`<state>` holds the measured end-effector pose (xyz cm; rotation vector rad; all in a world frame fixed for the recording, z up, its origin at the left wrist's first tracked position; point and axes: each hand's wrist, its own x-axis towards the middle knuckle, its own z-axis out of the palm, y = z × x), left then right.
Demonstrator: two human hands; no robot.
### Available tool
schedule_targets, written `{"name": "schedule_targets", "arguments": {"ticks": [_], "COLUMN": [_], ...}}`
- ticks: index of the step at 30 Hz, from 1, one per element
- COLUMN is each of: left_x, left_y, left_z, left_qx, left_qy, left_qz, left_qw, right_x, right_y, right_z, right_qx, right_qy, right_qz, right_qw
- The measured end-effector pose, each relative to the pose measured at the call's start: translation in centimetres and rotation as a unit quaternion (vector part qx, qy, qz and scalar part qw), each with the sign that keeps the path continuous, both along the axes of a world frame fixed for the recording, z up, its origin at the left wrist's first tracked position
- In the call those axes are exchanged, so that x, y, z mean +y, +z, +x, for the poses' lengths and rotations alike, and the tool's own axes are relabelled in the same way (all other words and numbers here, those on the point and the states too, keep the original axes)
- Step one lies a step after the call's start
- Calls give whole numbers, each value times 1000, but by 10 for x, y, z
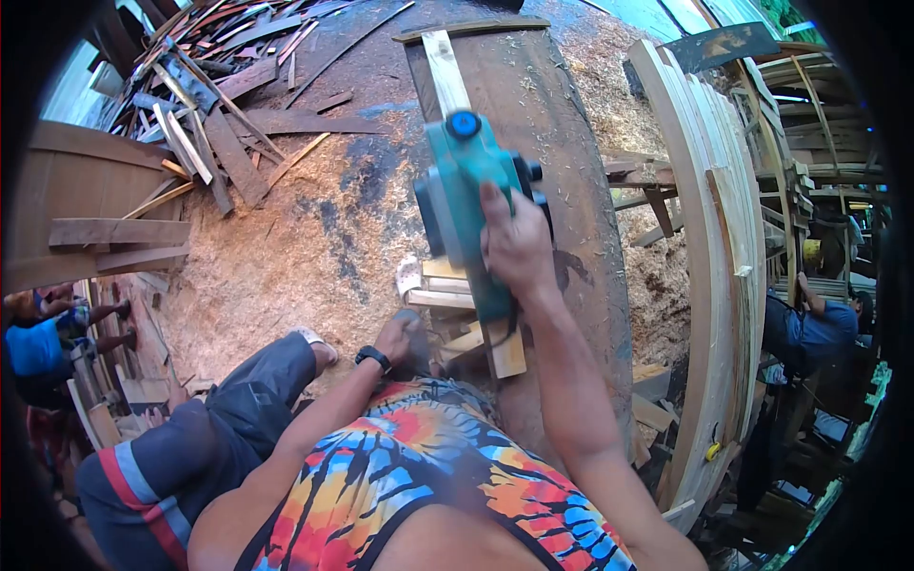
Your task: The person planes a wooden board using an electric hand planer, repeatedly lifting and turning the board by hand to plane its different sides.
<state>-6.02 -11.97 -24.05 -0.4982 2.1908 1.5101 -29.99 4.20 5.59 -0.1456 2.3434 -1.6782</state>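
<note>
My right hand [517,246] is wrapped round the handle of a green electric planer [465,181], which has a blue knob at its far end. The planer rests over a narrow pale wooden strip [446,71]. The strip shows beyond and behind the tool and lies on a long brown bench [562,143]. My left hand [395,344], with a dark watch on its wrist, is low on the left beside the bench. Its fingers look curled, partly hidden and blurred against something grey that I cannot make out. Short pale wood pieces [445,285] lie near it.
Wood shavings [257,276] cover the floor. Scrap boards [228,124] are heaped at the upper left. Long pale planks [709,257] stand along the right side. A person in a blue shirt [824,328] is at the far right; other people [38,347] are at the left edge.
</note>
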Motion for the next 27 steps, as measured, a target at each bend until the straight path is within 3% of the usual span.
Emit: {"name": "schedule_targets", "arguments": {"ticks": [3,7,8,12,16,18,23,27], "left_x": [-11,-18,-18,-30,-41,-42,-14,22], "left_y": [37,44,72,92,62,43,49,64], "left_z": [-31,-59,-71,-78,-51,-28,21,51], "left_qx": [-36,-20,-20,-16,-43,-24,-58,-35], "left_qy": [61,194,198,166,193,187,52,-104], "left_qz": [48,130,119,81,20,20,-88,-76], "left_qw": [996,972,973,983,980,982,993,991], "right_x": [-43,-105,-119,-145,-97,-58,54,128], "right_y": [-12,1,2,3,-6,2,13,11], "right_z": [-78,-185,-209,-252,-179,-106,91,220], "right_qx": [41,38,38,34,-2,-41,-69,-128], "right_qy": [3,9,9,13,-9,20,20,-5], "right_qz": [-16,25,49,-46,32,-30,16,37], "right_qw": [999,999,998,998,999,999,997,991]}}
